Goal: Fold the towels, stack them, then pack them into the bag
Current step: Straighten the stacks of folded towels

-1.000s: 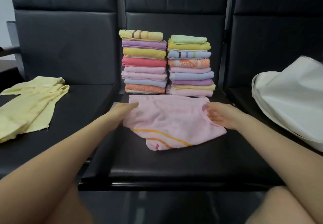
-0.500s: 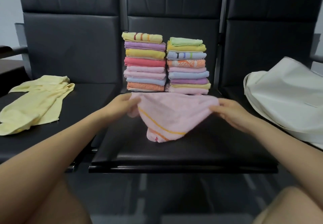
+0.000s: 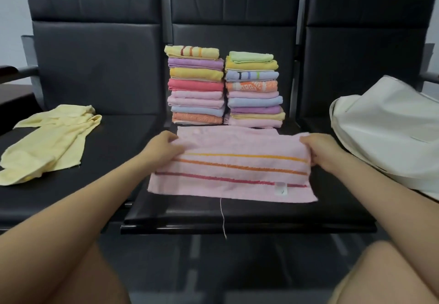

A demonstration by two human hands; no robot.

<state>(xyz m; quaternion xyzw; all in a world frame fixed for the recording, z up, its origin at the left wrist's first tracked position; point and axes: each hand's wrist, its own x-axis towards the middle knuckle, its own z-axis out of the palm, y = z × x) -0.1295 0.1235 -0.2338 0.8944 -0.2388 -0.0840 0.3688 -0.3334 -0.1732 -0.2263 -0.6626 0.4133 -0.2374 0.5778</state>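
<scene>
Left hand (image 3: 164, 146) and right hand (image 3: 318, 148) each grip the pink towel (image 3: 232, 170) – spread before 2 stacks (image 3: 224, 87)

White bag (image 3: 389, 135): cut off by right edge, opening not visible. Pink towel (image 3: 232, 168): corner label too small to read; L hand (image 3: 164, 147) and R hand (image 3: 318, 151) fingertips hidden under its side edges. Both forearms and knees run off bottom edge.

Pink towel (image 3: 232, 173) with yellow, orange and red stripes; pale yellow towel (image 3: 47, 142); white bag (image 3: 389, 132); black seats (image 3: 107, 142).
</scene>
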